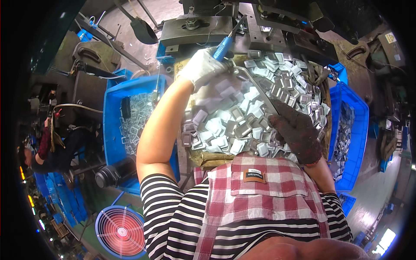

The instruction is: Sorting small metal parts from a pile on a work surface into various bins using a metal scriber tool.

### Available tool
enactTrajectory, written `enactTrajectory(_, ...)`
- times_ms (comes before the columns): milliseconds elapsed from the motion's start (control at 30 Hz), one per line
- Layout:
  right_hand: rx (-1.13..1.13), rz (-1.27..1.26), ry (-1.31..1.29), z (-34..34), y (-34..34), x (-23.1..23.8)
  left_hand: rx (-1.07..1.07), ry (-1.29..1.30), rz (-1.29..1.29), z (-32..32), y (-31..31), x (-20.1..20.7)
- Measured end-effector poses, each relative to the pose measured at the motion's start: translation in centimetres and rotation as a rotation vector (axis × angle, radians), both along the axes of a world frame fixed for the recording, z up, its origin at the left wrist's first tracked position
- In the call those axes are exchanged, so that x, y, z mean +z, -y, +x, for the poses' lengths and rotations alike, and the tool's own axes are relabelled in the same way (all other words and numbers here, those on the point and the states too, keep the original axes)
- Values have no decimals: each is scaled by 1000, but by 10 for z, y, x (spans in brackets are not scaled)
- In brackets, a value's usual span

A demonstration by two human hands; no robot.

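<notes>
left hand (203, 68) forward, fingers around blue tool (222, 48); right hand (297, 132) (nearer), fingers around rod (258, 89)

- We see a tan-edged worktable (211, 158), its top mostly covered.
- We note small rectangular grey pieces (243, 129) heaped loosely, overlapping, some tilted.
- Far right corner: we spot dark crumpled material (318, 74).

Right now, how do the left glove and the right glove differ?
The left glove is white; the right glove is dark. The left glove is around a blue-handled tool, while the right glove is at the small parts, closer to the apron. Both cover the person's hands.
</notes>
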State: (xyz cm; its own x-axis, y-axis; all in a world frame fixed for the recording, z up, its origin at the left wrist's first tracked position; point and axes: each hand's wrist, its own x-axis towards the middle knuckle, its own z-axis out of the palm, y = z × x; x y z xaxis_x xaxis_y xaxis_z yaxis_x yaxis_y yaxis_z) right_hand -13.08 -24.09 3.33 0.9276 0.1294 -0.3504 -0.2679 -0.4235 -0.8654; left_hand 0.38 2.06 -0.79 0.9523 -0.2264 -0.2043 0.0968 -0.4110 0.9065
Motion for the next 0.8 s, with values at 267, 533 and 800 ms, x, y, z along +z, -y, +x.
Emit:
enactTrajectory(267,-226,-139,233,13,36,-17,-109,292,798,44,12,19)
enactTrajectory(533,-309,-132,355,53,19,-1,-353,59,1057,84,52,64)
enactTrajectory(800,38,-622,881,86,18,-34,-39,446,461,13,20,-8)
